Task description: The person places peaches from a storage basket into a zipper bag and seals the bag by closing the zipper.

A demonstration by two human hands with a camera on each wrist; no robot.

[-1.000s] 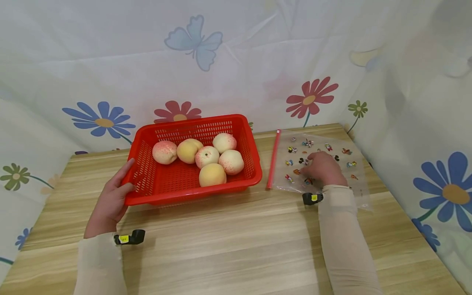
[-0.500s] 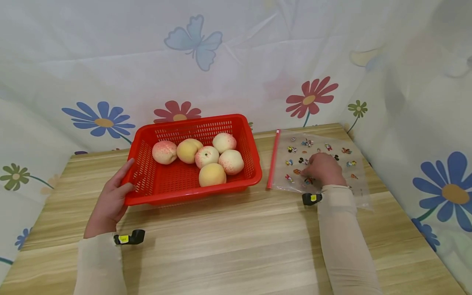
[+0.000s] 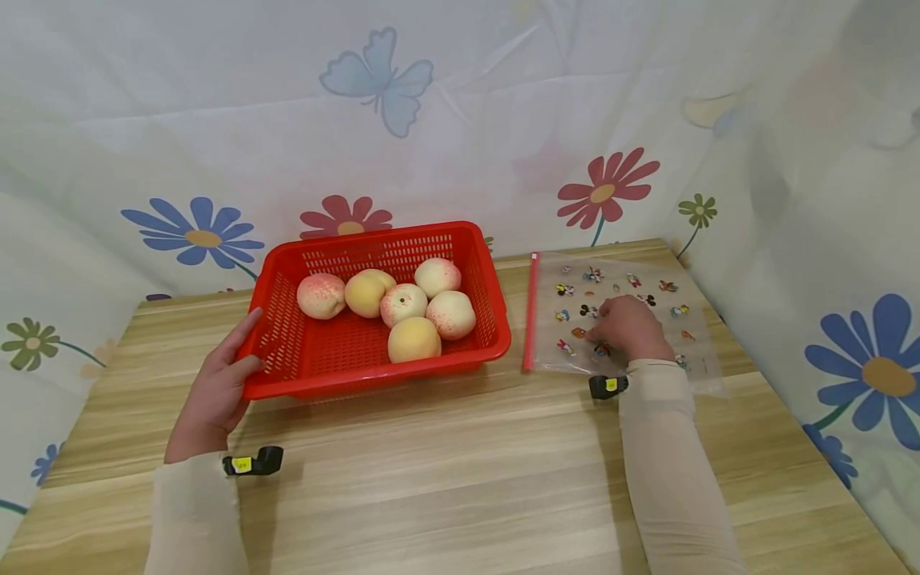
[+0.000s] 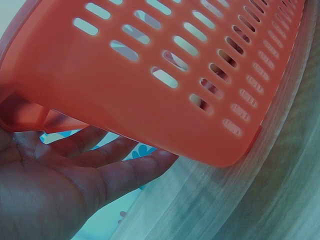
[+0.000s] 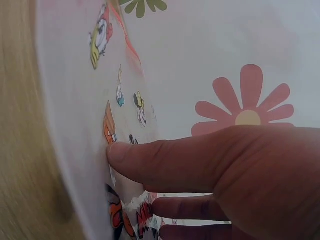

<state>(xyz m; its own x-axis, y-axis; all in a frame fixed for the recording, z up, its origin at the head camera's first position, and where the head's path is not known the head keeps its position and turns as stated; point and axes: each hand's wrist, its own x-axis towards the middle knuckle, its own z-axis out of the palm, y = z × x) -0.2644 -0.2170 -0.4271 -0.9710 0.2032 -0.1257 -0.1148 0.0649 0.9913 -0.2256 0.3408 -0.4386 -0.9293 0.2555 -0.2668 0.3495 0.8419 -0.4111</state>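
A red plastic basket (image 3: 359, 375) with slotted walls stands at the back left of the table. Several peaches (image 3: 414, 340), some yellow and some pink-speckled white, lie inside it. My left hand (image 3: 219, 379) holds the basket's left end at the rim; in the left wrist view its fingers (image 4: 137, 172) pass behind the red edge. To the right, a clear zip bag (image 3: 546, 275) with a red closure strip and cartoon prints lies flat. My right hand (image 3: 634, 327) is over its middle, thumb and fingers together pinching the film, which wrinkles by the fingertips (image 5: 162, 206) in the right wrist view.
The wooden table (image 3: 431, 479) runs back to a flower-printed cloth (image 3: 489, 144) hanging behind it and along both sides. A strip of bare tabletop separates the basket from the bag's red strip (image 3: 533, 319).
The bag has shifted slightly left and turned a little, its far-right corner moving up, with my right hand on it. The left hand, basket and peaches have stayed put.
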